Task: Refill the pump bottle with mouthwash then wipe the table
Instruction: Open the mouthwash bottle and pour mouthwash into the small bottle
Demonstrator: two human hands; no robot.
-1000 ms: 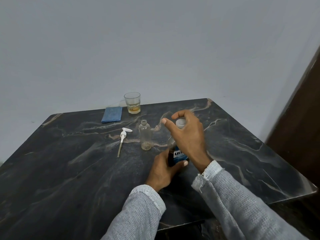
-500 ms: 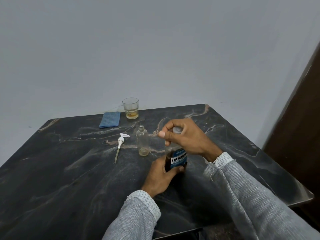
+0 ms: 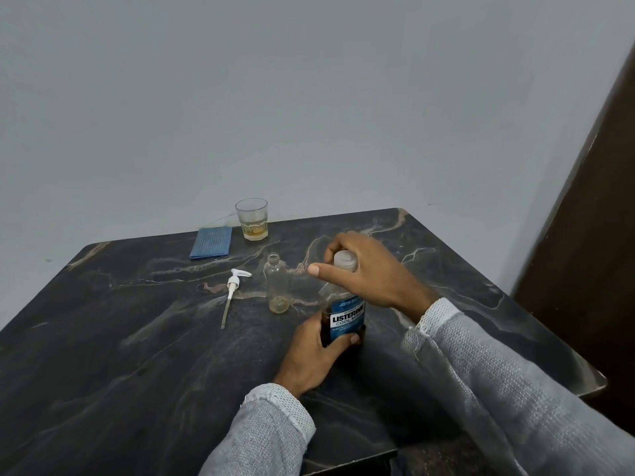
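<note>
Left hand (image 3: 311,357) grips the mouthwash bottle (image 3: 344,316) low on its label, dark liquid inside, while the right hand (image 3: 369,271) curls over its white cap (image 3: 345,261). Just left of the hands stands the uncapped pump bottle (image 3: 277,285), nearly dry, pump (image 3: 233,292) lying beyond it. Cloth (image 3: 211,247) and glass (image 3: 252,219) with a little yellowish liquid sit at the tabletop (image 3: 120,355) far edge.

Brand: "LISTERINE", white capitals on a black band across the blue label of the mouthwash bottle (image 3: 344,312).
Variant: "COOL MINT", pale letters just below the brand name on the same label; the last letters run round the bottle's curve.
Small print above the brand: a few lines on the blue label, too small to read.
Small print below the variant: more lines, partly covered by a thumb, too small to read.
Other things in view: no readable text, numbers or signs.
</note>
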